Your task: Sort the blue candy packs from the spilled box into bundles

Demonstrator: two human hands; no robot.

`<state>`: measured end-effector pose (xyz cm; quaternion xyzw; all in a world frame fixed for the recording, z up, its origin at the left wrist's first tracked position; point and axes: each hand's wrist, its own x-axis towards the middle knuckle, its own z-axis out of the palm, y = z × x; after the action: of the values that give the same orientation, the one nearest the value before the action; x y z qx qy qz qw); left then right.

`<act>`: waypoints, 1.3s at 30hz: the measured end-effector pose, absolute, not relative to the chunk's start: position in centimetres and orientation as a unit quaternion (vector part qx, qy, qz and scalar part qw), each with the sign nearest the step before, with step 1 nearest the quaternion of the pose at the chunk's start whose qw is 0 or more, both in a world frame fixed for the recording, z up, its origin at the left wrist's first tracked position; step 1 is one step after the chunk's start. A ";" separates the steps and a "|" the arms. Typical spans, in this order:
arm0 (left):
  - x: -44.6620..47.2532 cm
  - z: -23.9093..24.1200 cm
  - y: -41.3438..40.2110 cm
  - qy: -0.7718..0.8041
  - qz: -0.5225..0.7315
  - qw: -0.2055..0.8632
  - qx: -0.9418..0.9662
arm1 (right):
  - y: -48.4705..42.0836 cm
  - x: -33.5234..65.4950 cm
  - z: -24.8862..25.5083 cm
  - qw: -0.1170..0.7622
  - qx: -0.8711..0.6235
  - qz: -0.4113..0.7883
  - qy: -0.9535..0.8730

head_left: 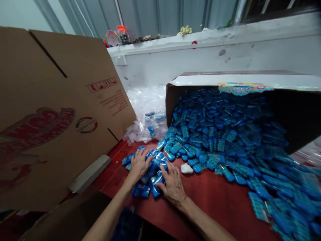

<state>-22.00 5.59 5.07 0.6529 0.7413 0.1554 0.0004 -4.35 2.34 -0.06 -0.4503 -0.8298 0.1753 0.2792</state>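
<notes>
A small heap of shiny blue packets (140,190) lies on the red table near its front edge. My left hand (138,164) rests on the left side of this heap, its fingers spread. On the heap's right side lies my right hand (173,183), fingers also spread and the thumb pointing in toward the packets. Both palms face down, and neither hand grips a packet. Just right of my right hand sits a crumpled white lump (187,168), which I cannot identify.
A tipped carton (173,100) spills many blue toy-like pieces in clear wrap (220,144) across the right side. Clear plastic pieces (145,129) pile up behind. At left stand a large cardboard box (62,90) and a grey bar (91,172). Below the edge, an open box (127,222) holds blue things.
</notes>
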 end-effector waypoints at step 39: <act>-32.0 1.1 6.6 0.788 0.065 0.019 0.613 | 7.2 -16.6 0.4 0.211 -0.410 0.167 -0.871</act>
<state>-31.98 6.65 1.06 0.6125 0.7876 0.0645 0.0188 -16.57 7.23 0.43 -0.4105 -0.8712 0.1673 0.2109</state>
